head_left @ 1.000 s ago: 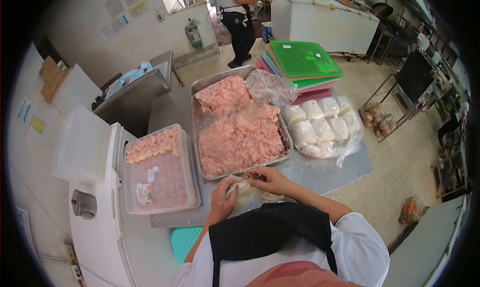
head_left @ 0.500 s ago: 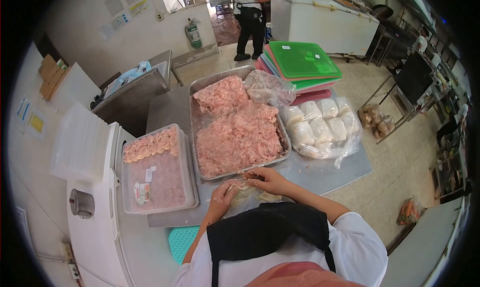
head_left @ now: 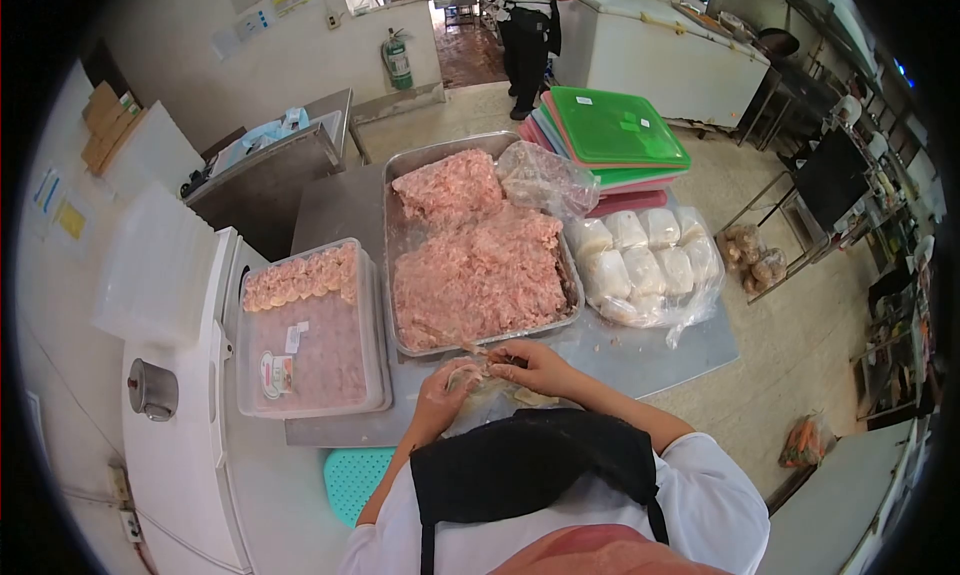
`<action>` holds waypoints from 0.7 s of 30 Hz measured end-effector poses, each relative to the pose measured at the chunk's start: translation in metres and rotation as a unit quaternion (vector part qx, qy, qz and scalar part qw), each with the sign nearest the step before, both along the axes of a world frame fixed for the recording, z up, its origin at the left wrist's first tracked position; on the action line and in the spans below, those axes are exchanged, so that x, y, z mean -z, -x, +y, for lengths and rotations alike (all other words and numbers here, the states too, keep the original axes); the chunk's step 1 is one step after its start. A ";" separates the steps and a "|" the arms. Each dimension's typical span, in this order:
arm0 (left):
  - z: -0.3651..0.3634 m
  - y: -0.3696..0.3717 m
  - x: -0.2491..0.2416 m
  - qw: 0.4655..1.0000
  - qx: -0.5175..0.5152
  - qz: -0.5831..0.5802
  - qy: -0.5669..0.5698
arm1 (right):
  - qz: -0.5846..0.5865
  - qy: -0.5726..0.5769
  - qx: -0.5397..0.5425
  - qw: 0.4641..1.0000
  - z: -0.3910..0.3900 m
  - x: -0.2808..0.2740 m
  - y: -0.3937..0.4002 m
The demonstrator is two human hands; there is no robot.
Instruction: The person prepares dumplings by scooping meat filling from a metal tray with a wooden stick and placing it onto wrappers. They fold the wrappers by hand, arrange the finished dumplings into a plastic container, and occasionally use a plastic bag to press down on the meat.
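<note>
In front of my apron, at the near edge of the metal table, my two hands work close together. My left hand is closed around a thin, pale dumpling wrapper. Beside it, my right hand has its fingers bent together at the wrapper's edge; what they pinch is too small to tell. Below both hands lies a clear plastic bag with pale sheets. Just beyond them is a metal tray of pink ground meat. Left of it, a clear plastic box holds rows of meat-filled dumplings.
Right of the tray sits a plastic bag of white wrapped bundles. Behind it are stacked colored lids, green on top. A turquoise perforated stool stands below the table. Another person stands by the white chest freezer.
My view has shifted slightly, so the scene sits a little differently. Both hands stay together at the wrapper with only small finger movements. The person at the back has shifted stance.
</note>
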State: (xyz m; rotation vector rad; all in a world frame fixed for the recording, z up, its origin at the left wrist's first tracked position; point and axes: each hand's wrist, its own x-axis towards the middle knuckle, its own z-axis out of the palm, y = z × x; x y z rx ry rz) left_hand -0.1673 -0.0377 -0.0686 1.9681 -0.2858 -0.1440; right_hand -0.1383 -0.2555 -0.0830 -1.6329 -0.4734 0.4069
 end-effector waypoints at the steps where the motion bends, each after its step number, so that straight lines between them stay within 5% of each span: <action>1: 0.000 0.000 -0.001 1.000 0.002 0.002 -0.001 | 0.006 0.005 -0.001 1.000 0.000 -0.003 0.000; 21: -0.004 -0.003 0.005 0.999 -0.024 -0.022 0.024 | 0.018 0.000 0.004 1.000 0.000 0.006 0.000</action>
